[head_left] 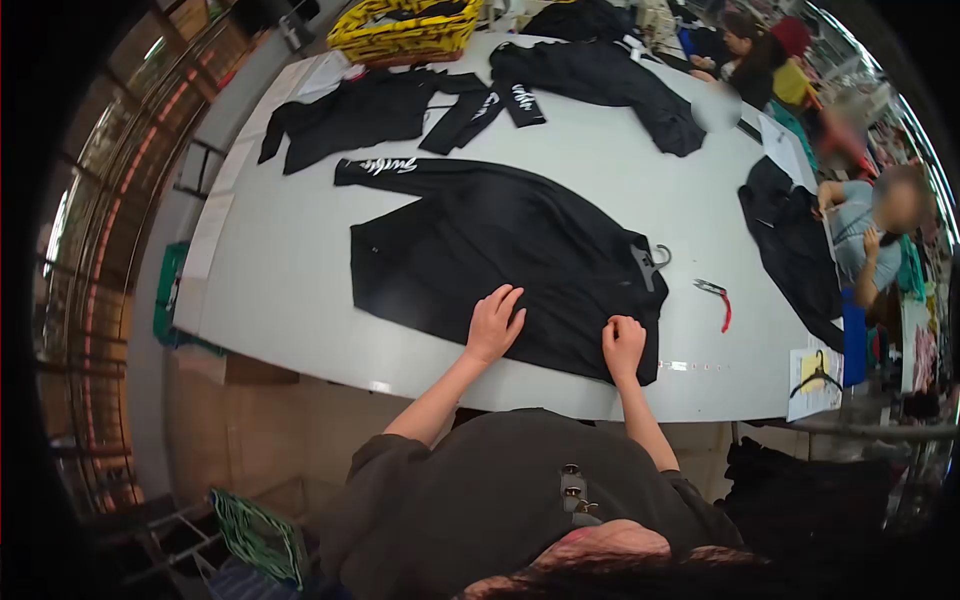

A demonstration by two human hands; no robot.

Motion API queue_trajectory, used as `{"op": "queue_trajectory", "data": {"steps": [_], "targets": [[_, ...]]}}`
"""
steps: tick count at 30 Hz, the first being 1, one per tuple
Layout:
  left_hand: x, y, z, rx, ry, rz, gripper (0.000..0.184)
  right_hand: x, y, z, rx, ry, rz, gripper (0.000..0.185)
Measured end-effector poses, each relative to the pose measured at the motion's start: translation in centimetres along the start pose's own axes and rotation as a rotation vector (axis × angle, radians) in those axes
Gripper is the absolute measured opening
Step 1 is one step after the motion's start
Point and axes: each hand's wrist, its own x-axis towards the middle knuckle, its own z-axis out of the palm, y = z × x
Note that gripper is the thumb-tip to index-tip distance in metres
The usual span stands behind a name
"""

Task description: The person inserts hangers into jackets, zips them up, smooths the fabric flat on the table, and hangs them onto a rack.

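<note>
A black long-sleeved top point(490, 240) lies spread on the white table in front of me, white script lettering on its far sleeve. At its right end, the hook of a dark hanger point(655, 266) sticks out of the neck. My left hand point(495, 325) rests open on the near side of the top, fingers spread over the cloth. Further right, my right hand point(624, 347) is closed against the top near its right end; whether cloth is pinched in its curled fingers is hidden.
Red-handled pliers or snips point(716, 303) lie right of the top. More black garments point(370, 118) lie at the back, near a yellow-and-black basket point(405, 35). A small hanger point(817, 375) lies on papers at the right corner. A co-worker point(862, 235) stands at the right edge.
</note>
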Motion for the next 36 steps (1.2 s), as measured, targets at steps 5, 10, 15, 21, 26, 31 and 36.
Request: {"op": "queue_trajectory", "data": {"steps": [5,10,15,21,26,31,36], "targets": [[-6.0,-3.4,-7.3,0.326,-0.076,-0.343,0.045,0.1,0.7,0.5,0.002,-0.031,-0.027,0.003],[-13.8,-10.4,-14.7,0.514,0.063,-0.621,0.031,0.5,1.3,0.6,-0.028,-0.065,-0.049,0.003],[-9.6,-10.7,-16.7,0.351,0.338,-0.739,0.025,1.2,2.6,0.8,0.002,-0.094,-0.019,0.004],[3.9,-10.3,-8.3,0.082,0.325,-0.432,0.029,2.5,0.0,-1.9,0.131,-0.026,0.048,0.011],[9.5,-15.1,0.9,0.181,0.137,-0.568,0.056,0.1,1.7,-4.8,0.116,-0.025,0.084,0.018],[9.4,-15.7,3.1,0.434,0.109,-0.482,0.034,-4.1,5.2,-7.1,0.003,0.102,0.272,0.018],[9.8,-17.1,2.6,0.275,0.057,-0.544,0.035,-3.5,4.2,-6.6,0.073,0.182,0.356,0.016]]}}
